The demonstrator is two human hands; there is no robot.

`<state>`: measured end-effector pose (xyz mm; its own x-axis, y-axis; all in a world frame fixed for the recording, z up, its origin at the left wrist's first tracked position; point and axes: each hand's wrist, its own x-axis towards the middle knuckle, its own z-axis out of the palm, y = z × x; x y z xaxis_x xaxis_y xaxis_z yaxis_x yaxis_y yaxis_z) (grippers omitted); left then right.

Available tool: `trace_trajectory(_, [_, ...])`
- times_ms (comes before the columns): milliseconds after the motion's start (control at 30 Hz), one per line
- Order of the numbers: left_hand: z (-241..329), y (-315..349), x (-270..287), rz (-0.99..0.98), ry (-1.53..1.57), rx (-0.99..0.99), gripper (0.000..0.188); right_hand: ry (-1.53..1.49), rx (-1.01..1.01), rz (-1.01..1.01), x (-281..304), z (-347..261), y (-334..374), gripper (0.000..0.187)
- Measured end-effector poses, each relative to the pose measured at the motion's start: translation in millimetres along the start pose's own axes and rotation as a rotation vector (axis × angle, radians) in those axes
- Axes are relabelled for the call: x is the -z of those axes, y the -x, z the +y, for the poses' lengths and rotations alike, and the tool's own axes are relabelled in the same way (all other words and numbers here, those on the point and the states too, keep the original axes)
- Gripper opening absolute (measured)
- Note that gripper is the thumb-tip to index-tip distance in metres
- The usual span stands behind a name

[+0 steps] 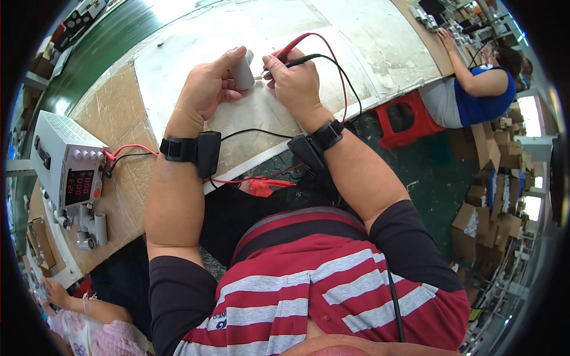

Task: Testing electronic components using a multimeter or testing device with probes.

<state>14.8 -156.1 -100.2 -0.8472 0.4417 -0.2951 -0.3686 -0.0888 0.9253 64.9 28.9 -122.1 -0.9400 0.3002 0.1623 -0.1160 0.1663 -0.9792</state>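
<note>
White worktable (pixel 196 41) spreads ahead; left hand (pixel 208 89) grips a grey cylinder (pixel 243 71) above it; right hand (pixel 295 80) pinches red and black probes (pixel 291 56) against its end; power supply (pixel 68 163) sits left; red stool (pixel 404 118) right.

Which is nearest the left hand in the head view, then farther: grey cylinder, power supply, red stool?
1. Grey cylinder: held in the left hand.
2. Power supply: on the bench at far left.
3. Red stool: off to the right, past the table edge.
</note>
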Motion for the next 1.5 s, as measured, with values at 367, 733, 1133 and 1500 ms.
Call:
trace_trajectory(367, [1,0,-2,0.012,-0.006,-0.002,0.055,0.125,0.057,0.016,-3,1,-2,0.018])
trace_trajectory(733, [0,2,-2,0.002,-0.01,-0.004,0.056,0.186,0.104,0.037,-5,1,-3,0.017])
trace_trajectory(1133, [6,-2,-9,0.045,0.074,0.015,0.049,0.175,0.14,0.04,-4,5,-13,0.015])
trace_trajectory(1500, [3,4,-5,-0.021,0.119,0.042,0.046,0.123,0.252,0.093,-10,7,-8,0.015])
